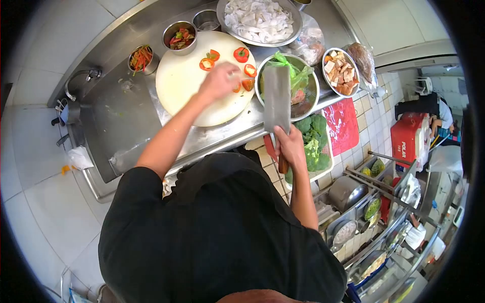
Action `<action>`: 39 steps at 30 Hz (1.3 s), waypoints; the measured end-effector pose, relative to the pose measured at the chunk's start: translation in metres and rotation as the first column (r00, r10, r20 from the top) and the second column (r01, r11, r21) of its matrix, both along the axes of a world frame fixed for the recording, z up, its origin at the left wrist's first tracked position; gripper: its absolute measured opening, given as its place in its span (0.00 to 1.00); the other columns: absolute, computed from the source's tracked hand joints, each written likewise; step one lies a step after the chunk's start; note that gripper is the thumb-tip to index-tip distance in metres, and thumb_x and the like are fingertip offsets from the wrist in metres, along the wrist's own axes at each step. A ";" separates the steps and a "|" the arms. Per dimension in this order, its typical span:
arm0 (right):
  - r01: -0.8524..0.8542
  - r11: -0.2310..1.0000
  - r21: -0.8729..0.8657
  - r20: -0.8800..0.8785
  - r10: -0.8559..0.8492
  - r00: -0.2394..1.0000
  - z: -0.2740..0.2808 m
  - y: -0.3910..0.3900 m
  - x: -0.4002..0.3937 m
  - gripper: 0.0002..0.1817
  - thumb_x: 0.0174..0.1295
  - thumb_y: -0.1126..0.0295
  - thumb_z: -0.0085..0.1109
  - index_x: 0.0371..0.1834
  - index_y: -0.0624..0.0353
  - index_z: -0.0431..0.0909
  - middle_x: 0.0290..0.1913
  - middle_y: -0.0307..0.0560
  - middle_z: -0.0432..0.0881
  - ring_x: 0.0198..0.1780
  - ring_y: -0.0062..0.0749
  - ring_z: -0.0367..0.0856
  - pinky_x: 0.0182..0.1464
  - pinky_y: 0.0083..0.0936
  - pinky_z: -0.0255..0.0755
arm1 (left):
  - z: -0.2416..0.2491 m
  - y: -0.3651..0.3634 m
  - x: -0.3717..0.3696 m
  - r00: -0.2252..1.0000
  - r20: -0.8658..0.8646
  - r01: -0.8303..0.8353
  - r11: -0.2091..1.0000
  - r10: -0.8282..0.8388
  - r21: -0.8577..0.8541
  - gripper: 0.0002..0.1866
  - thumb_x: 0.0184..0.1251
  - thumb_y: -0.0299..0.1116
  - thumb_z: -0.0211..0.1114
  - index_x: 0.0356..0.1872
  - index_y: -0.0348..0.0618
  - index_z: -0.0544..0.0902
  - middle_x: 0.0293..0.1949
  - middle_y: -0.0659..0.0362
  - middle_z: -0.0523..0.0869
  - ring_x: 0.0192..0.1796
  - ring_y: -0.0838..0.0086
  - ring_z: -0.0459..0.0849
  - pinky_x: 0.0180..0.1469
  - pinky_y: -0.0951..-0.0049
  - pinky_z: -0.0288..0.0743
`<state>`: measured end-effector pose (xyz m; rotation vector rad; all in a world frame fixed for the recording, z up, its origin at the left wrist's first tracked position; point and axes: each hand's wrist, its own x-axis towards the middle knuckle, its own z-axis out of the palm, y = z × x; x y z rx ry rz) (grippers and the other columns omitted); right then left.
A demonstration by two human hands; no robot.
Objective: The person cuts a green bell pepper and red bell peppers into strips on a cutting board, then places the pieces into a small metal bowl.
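Note:
My right hand [291, 148] grips the handle of a cleaver [277, 96], its broad blade pointing up and away over a steel bowl [317, 96] at the right of the board. My left hand [221, 82] is over the round white cutting board [177, 88], its fingers smeared by motion, so I cannot make out whether they hold anything. Around it on the board lie cut red pepper pieces [206, 64], including a stem end [241, 54] and others at the right edge. A green plastic bag [301, 76] sits in the bowl, partly behind the blade.
Behind the board stand a cup of cut peppers [180, 39] and a large bowl of white slices [260, 20]. Left are a cup of shredded vegetables [142, 59] and a sink [121, 116]. Right are a bowl of brownish chunks [340, 73], broccoli [314, 144] and a red board [342, 126].

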<state>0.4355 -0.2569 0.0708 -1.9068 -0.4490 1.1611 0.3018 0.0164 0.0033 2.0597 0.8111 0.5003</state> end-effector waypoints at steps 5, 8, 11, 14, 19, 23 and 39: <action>0.047 0.998 -0.034 -0.019 -0.048 0.999 -0.007 -0.025 0.020 0.13 0.75 0.64 0.61 0.42 0.66 0.77 0.18 0.40 0.74 0.15 0.25 0.74 0.20 0.27 0.67 | -0.036 -0.044 0.028 0.991 -0.111 0.109 0.950 -0.080 0.291 0.23 0.56 0.34 0.77 0.54 0.42 0.86 0.50 0.52 0.87 0.56 0.55 0.81 0.62 0.58 0.75; 0.021 1.000 -0.016 -0.038 -0.021 0.999 -0.021 -0.020 0.026 0.14 0.75 0.63 0.61 0.42 0.66 0.77 0.18 0.41 0.75 0.15 0.25 0.74 0.20 0.27 0.67 | -0.032 -0.041 0.033 0.983 -0.172 0.130 0.897 -0.061 0.422 0.21 0.56 0.31 0.73 0.52 0.39 0.84 0.44 0.52 0.88 0.51 0.55 0.82 0.56 0.57 0.75; -0.037 0.999 -0.004 0.002 0.037 0.999 -0.024 -0.009 0.029 0.14 0.75 0.63 0.61 0.43 0.67 0.77 0.18 0.41 0.75 0.15 0.25 0.74 0.20 0.27 0.67 | -0.034 -0.037 0.026 0.997 0.015 0.070 0.929 -0.081 0.362 0.22 0.56 0.31 0.71 0.53 0.39 0.83 0.43 0.50 0.87 0.46 0.53 0.82 0.54 0.54 0.76; -0.078 0.997 -0.008 0.019 0.078 0.997 -0.017 0.000 0.021 0.15 0.75 0.62 0.62 0.46 0.66 0.79 0.19 0.41 0.77 0.16 0.25 0.76 0.22 0.27 0.70 | -0.005 -0.049 -0.001 0.980 0.120 -0.146 0.982 0.159 -0.117 0.23 0.67 0.32 0.71 0.62 0.39 0.81 0.43 0.55 0.88 0.44 0.69 0.87 0.52 0.66 0.81; -0.327 0.942 -0.082 0.347 0.334 0.876 0.001 0.023 -0.019 0.18 0.74 0.59 0.63 0.49 0.68 0.81 0.24 0.56 0.83 0.22 0.42 0.83 0.30 0.38 0.77 | -0.028 -0.051 -0.102 0.904 0.087 -0.379 0.879 0.419 -0.291 0.18 0.70 0.35 0.72 0.58 0.41 0.87 0.43 0.58 0.90 0.39 0.71 0.88 0.48 0.72 0.82; -0.420 0.905 -0.059 0.472 0.396 0.787 -0.014 0.044 -0.067 0.18 0.74 0.60 0.62 0.44 0.69 0.80 0.32 0.73 0.84 0.41 0.73 0.84 0.44 0.58 0.76 | -0.051 -0.046 -0.157 0.918 0.012 -0.364 0.830 0.397 0.422 0.14 0.68 0.37 0.73 0.50 0.41 0.92 0.47 0.53 0.91 0.49 0.59 0.88 0.59 0.62 0.80; -0.542 0.786 -0.298 0.609 0.594 0.526 -0.017 0.089 -0.147 0.13 0.75 0.63 0.57 0.41 0.64 0.77 0.30 0.71 0.85 0.38 0.72 0.85 0.45 0.62 0.77 | -0.056 -0.038 -0.167 0.942 0.174 -0.316 0.932 0.286 0.180 0.09 0.65 0.31 0.74 0.44 0.43 0.88 0.39 0.57 0.91 0.40 0.64 0.89 0.48 0.63 0.76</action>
